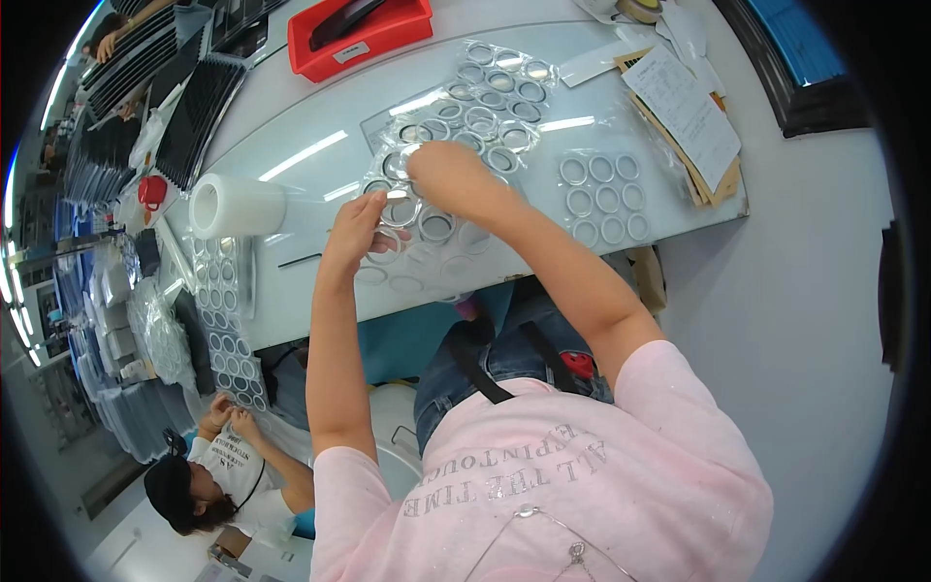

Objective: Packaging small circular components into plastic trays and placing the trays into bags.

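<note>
A long clear plastic sheet with rows of silver-grey rings (438,225) lies across the glass-topped table (301,209) and reaches its near edge. My left hand (361,231) grips the sheet's left side, thumb and fingers closed around the plastic beside a ring. Over the middle of the sheet my right hand (448,175) is curled, its back facing up. Its fingertips are hidden, and whatever they pinch cannot be made out. More ringed sheeting (504,82) stretches away beyond my hands. To the right lies a separate flat sheet of rings (603,198).
A white plastic roll (238,206) stands at the left. At the back is a red bin (361,41) holding a black object. Papers (684,116) lie at the right corner. At the lower left a person (233,466) handles another ring strip (233,354).
</note>
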The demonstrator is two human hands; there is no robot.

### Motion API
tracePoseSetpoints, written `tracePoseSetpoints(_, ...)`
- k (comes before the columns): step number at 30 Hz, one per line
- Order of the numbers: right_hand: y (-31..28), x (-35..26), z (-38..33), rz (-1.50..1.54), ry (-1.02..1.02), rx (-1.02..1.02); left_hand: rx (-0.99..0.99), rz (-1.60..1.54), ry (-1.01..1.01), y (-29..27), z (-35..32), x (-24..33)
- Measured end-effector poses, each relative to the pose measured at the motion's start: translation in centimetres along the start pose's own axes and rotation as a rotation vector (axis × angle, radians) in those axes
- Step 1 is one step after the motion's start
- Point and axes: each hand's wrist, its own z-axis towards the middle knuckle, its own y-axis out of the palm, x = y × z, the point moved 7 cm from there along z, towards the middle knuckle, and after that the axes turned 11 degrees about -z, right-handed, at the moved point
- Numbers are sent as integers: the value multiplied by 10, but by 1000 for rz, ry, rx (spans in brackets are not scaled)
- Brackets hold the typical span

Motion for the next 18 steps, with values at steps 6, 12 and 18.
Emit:
tracePoseSetpoints(6,-5,28,-41,23,44,-72,-13,-17,17,5,-6,5)
tracePoseSetpoints(12,-26,39,-73,83,73,-13,-30,-44,43,5,-7,6)
tracePoseSetpoints(18,-20,49,-91,99,76,-27,-37,-41,49,10,-11,10)
